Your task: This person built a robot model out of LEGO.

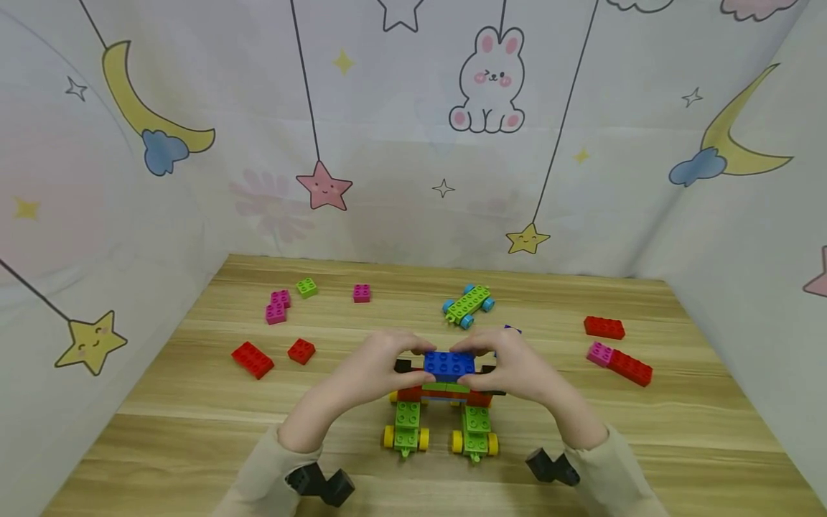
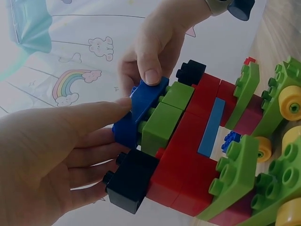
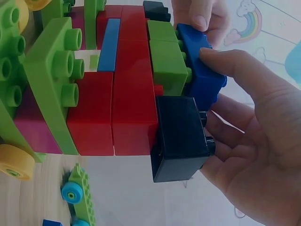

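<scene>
Both hands meet over a toy brick build on the table. My left hand pinches the left end of a blue brick with thumb and fingers, and my right hand pinches its right end. In the left wrist view the blue brick lies over the studs of two green bricks, some stud height still showing. Below these come red bricks with a thin blue piece. A black brick sits at each side. Green wheeled bases with yellow wheels carry the build.
A green car base with blue wheels stands behind the build. Red bricks and pink bricks lie at left, with a small green brick. More red bricks lie at right. A printed cloth encloses the wooden table.
</scene>
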Tool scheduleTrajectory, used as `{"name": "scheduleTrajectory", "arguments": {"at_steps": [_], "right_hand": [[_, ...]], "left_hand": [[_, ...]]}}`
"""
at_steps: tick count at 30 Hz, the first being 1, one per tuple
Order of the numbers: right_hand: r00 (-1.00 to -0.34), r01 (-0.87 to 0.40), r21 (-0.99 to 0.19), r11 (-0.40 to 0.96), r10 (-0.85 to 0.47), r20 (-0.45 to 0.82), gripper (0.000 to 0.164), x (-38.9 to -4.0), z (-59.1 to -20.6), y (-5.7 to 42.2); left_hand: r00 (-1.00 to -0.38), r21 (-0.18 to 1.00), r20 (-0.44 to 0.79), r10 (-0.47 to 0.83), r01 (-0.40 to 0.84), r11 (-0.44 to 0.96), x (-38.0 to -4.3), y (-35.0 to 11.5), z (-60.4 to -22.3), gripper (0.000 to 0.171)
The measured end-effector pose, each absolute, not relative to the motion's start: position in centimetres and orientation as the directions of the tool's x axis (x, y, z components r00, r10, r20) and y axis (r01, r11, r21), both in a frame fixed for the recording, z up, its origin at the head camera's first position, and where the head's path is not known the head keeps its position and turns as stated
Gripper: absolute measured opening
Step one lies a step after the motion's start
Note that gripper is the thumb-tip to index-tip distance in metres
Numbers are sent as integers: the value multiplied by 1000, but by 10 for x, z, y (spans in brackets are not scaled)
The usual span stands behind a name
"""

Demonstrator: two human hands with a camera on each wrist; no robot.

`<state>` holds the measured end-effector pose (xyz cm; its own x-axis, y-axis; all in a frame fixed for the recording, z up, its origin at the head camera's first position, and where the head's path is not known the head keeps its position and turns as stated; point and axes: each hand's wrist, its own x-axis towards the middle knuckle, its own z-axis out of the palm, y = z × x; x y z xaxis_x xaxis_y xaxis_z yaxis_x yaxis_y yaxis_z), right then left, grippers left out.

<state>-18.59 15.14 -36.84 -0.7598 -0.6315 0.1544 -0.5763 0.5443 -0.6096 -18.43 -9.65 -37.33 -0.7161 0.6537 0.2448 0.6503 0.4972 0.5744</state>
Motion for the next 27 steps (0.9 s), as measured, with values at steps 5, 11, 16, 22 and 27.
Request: {"name": "scheduleTrajectory", "arguments": {"at_steps": [5, 11, 16, 22, 27], "right_hand": [[-764, -575, -608, 548, -626, 157, 34, -186, -369, 150], [-767, -572, -609, 550, -621, 161, 34, -184, -370, 150], [-774, -563, -608, 560, -615, 151, 35, -183, -370, 150], [-780, -556, -614, 561, -608, 150, 34, -183, -370, 150], [-779, -558, -601, 572, -610, 144, 33, -184, -371, 150]], "left_hand": [[-719, 567, 246, 651, 651, 505, -184, -97, -373, 35], [-723, 569, 238, 648, 645, 510, -184, -96, -372, 34], [-737, 591, 216, 641, 621, 514, -183, -96, -372, 34], [-749, 609, 199, 632, 600, 519, -184, -95, -373, 34], [-756, 608, 190, 626, 592, 529, -184, -94, -373, 34]]}}
